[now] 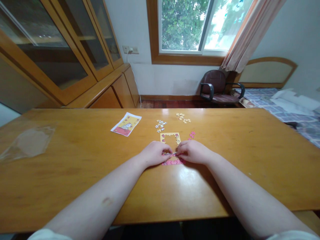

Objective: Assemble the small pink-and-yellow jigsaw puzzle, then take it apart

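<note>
A partly joined jigsaw puzzle (pixel 172 162) lies on the wooden table, its yellow border at the top and pink pieces along the bottom. Inside that border the tabletop shows through. My left hand (pixel 156 153) curls over the puzzle's left side, thumb and fingers pinched on a strip of puzzle pieces (pixel 174 154). From the right, my right hand (pixel 192 151) grips the other end of the same strip. Fingertips hide most of the strip. Beyond my hands lie loose white-patterned pieces (pixel 160 125), yellow pieces (pixel 183 118) and a few pink pieces (pixel 192 134).
A picture card (pixel 126 124) with a white animal on yellow and pink rests left of the puzzle. Farther left is a clear plastic bag (pixel 30 141). Past the table (pixel 75 133) stand a glass-door cabinet (pixel 82 63), an office chair (pixel 217 86) and a bed (pixel 277 100).
</note>
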`<state>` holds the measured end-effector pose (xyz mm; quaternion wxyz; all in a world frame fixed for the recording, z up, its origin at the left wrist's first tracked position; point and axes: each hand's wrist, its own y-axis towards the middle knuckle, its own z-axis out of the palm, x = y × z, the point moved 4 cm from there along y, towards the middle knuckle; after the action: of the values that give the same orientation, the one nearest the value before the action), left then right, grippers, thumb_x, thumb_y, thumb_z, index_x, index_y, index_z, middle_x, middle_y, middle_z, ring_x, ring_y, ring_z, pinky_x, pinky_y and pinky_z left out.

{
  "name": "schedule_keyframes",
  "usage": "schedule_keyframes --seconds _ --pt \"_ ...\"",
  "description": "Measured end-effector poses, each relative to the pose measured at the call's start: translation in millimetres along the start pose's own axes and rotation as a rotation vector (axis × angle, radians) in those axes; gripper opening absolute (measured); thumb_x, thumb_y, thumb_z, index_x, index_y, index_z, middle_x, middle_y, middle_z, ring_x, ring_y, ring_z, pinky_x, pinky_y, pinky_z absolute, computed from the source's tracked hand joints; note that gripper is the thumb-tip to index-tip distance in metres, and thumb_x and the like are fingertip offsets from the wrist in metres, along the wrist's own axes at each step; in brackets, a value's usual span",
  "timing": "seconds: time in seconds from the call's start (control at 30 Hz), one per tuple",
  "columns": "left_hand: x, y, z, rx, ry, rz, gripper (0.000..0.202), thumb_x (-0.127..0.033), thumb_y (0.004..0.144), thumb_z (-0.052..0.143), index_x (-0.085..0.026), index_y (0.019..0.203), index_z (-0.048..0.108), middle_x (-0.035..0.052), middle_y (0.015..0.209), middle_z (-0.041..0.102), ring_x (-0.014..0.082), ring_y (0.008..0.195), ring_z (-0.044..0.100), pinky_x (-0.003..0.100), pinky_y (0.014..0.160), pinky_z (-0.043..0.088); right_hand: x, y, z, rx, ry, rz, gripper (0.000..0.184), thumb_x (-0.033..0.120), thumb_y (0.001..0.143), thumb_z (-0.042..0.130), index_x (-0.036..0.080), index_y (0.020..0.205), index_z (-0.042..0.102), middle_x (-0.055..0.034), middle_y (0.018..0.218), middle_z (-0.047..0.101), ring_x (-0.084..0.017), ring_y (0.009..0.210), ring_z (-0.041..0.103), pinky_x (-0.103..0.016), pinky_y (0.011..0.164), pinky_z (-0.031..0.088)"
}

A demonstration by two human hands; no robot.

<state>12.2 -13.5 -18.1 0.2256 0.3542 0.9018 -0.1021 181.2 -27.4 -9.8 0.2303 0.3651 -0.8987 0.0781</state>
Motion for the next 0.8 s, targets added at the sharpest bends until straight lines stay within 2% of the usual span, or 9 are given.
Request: schedule_keyframes --seconds 0.27,0.47,0.8 --pt "0 0 0.1 0.004 0.006 -0.005 0.021 -0.039 0.083 0.059 -0.027 0.093 0.073 -0.0002 0.085 0.073 0.0157 0.078 0.064 0.023 0.069 0.043 2 -1 -2 -0.013 0.021 -0.018 0.022 0.013 0.077 0.057 0.019 0.087 0.075 -0.0052 0.096 0.070 -0.016 0.083 0.065 -0.026 0.078 0.048" --pt "1 0 0.8 0.005 -0.001 0.007 0.021 -0.038 0.083 0.059 -0.027 0.094 0.073 -0.0004 0.087 0.074 0.0155 0.078 0.064 0.023 0.069 0.043 2 -3 -12 -0.042 -0.007 0.050 0.026 0.011 0.076 0.054 0.019 0.089 0.074 -0.0055 0.089 0.069 -0.017 0.079 0.063 -0.027 0.075 0.048" --pt "0 1 0.3 0.015 -0.004 -0.002 0.021 -0.036 0.082 0.060 -0.026 0.094 0.073 -0.0003 0.086 0.073 0.0152 0.077 0.063 0.023 0.068 0.043 3 -3 -6 0.031 -0.024 0.043 0.025 0.013 0.076 0.055 0.019 0.087 0.075 -0.0046 0.084 0.067 -0.015 0.073 0.061 -0.025 0.069 0.046"
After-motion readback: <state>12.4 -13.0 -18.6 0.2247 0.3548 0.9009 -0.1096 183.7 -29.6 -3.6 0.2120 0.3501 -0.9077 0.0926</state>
